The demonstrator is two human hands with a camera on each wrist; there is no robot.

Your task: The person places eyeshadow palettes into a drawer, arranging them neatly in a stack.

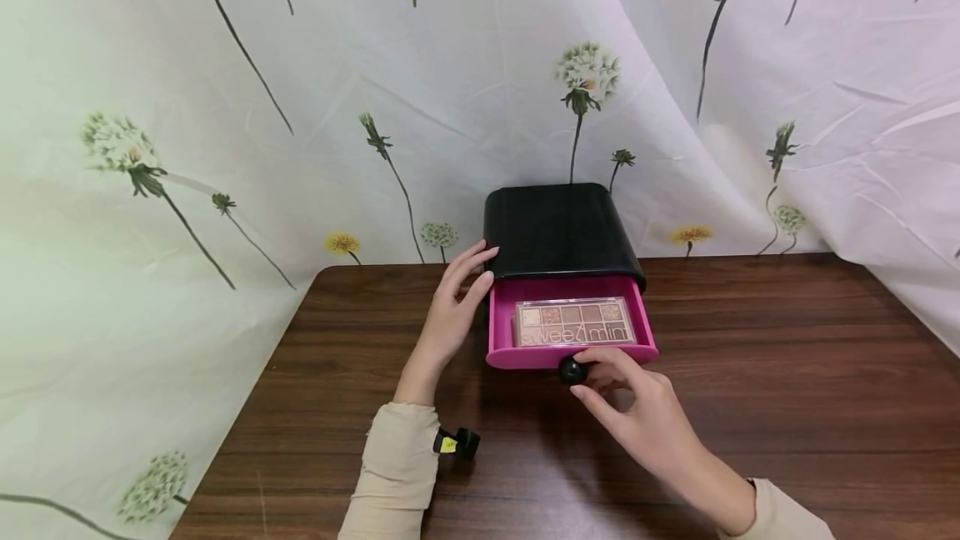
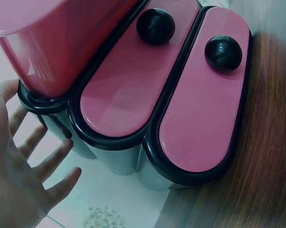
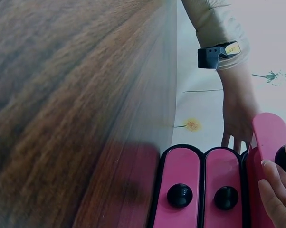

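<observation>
A black drawer box (image 1: 558, 227) stands at the back of the table, its pink top drawer (image 1: 517, 357) pulled out toward me. Inside the drawer lies an eyeshadow palette (image 1: 573, 322) with a clear, lettered lid. My right hand (image 1: 645, 415) pinches the drawer's round black knob (image 1: 572, 370) between thumb and fingers. At the box's left side, my left hand (image 1: 450, 311) steadies near the upper edge with fingers extended; the left wrist view shows them spread against the side. Two lower drawers with pink fronts (image 2: 119, 104) and black knobs (image 2: 223, 53) are closed.
The box rests on a dark wooden table (image 1: 360, 357). Behind it hangs a white cloth (image 1: 480, 107) printed with dandelions, close to the box's back. A small black wrist device (image 1: 467, 443) is strapped at my left sleeve.
</observation>
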